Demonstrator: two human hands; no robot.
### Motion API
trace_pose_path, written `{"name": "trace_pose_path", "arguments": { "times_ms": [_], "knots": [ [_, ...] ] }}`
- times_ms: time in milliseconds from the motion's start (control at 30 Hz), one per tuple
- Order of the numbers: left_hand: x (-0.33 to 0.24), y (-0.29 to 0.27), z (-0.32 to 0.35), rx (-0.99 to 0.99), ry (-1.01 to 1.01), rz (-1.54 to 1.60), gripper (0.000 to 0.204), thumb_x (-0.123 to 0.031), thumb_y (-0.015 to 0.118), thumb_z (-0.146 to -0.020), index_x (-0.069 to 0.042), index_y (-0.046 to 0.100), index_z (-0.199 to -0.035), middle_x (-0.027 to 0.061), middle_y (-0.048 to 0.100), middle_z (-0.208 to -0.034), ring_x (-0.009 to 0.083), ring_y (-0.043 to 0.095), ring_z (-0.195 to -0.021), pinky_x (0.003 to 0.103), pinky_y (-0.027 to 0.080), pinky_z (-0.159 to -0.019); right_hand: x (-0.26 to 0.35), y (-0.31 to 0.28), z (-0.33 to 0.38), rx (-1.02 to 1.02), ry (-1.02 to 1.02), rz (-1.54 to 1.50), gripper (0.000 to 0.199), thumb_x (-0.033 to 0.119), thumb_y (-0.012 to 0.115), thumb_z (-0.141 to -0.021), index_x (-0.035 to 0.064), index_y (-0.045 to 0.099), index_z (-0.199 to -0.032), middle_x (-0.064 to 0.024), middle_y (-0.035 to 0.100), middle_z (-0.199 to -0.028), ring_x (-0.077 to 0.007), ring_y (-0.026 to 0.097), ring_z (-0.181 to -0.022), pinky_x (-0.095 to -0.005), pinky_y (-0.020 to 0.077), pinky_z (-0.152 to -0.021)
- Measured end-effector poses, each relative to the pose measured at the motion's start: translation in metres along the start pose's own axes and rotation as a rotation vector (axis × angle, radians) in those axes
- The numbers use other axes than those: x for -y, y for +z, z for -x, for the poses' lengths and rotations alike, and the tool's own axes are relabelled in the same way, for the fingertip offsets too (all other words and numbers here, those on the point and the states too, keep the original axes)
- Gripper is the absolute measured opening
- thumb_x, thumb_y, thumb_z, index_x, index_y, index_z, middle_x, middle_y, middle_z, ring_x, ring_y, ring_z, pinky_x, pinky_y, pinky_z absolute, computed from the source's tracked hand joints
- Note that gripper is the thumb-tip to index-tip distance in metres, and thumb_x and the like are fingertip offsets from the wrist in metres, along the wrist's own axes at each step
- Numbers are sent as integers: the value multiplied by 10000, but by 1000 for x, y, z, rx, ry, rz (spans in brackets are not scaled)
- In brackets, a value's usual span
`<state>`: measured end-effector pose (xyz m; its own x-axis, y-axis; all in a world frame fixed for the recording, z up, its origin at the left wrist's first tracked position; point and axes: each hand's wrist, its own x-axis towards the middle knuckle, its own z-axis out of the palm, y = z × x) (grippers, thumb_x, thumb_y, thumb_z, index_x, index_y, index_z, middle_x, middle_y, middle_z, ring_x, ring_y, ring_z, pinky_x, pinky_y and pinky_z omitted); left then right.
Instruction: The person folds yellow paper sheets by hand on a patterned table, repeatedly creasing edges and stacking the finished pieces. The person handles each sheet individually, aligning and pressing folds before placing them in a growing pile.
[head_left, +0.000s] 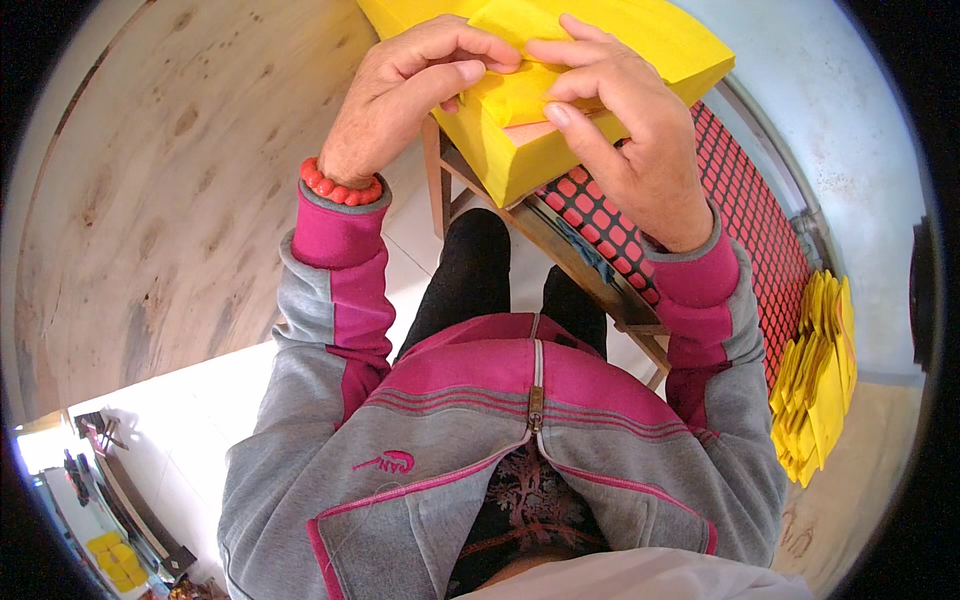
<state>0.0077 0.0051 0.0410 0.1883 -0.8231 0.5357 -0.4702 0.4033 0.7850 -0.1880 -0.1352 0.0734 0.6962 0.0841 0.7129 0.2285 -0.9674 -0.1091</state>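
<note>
On top of a thick block of stacked yellow paper (650, 40) lies a small folded yellow paper (515, 97) with a pale pink edge. My left hand (395, 95) reaches it from the left, thumb and index finger closing at its upper left edge. From the right, my right hand (635, 115) has its fingers bent over the same piece, thumb and index tip close together at its right side. Fingertips of both hands meet the folded paper; its underside is hidden. A red beaded bracelet (340, 183) circles my left wrist.
The yellow block rests on a wooden stand (590, 275) before my knees. A red-and-black patterned surface (745, 190) lies to the right, with a bundle of folded yellow papers (820, 380) at its edge. A large wooden board (180, 190) fills the left side.
</note>
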Motion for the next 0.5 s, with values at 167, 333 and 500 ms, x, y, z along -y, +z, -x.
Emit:
{"name": "trace_pose_path", "arguments": {
  "times_ms": [167, 333, 500],
  "knots": [
    [6, 0, -2, 4, 141, 111, 202, -59, 596, -933, -27, 708, -1098, 0, 675, -1033, 73, 598, -920, 228, 470, -764, -1, 4, 0, -70, 32, -36, 70, 47, 655, -909, 5, 638, -963, -160, 692, -1224, -348, 591, -1277, -396, 468, -1025],
    [9, 2, -3, -16, 128, 137, 143, -17, 677, -904, -6, 687, -1046, -9, 658, -1013, 61, 610, -935, 218, 478, -777, -3, 6, -4, -175, 67, -125, 98, 74, 691, -873, 20, 643, -940, -198, 684, -1181, -371, 650, -1122, -411, 502, -948],
    [5, 13, -1, -169, 109, 63, 147, -36, 717, -897, -8, 658, -1029, -5, 671, -969, 61, 647, -883, 205, 500, -717, -3, 10, -6, -251, 92, -104, 95, 65, 672, -898, 12, 636, -968, -203, 663, -1218, -351, 649, -1091, -380, 501, -932]
  ]
}}
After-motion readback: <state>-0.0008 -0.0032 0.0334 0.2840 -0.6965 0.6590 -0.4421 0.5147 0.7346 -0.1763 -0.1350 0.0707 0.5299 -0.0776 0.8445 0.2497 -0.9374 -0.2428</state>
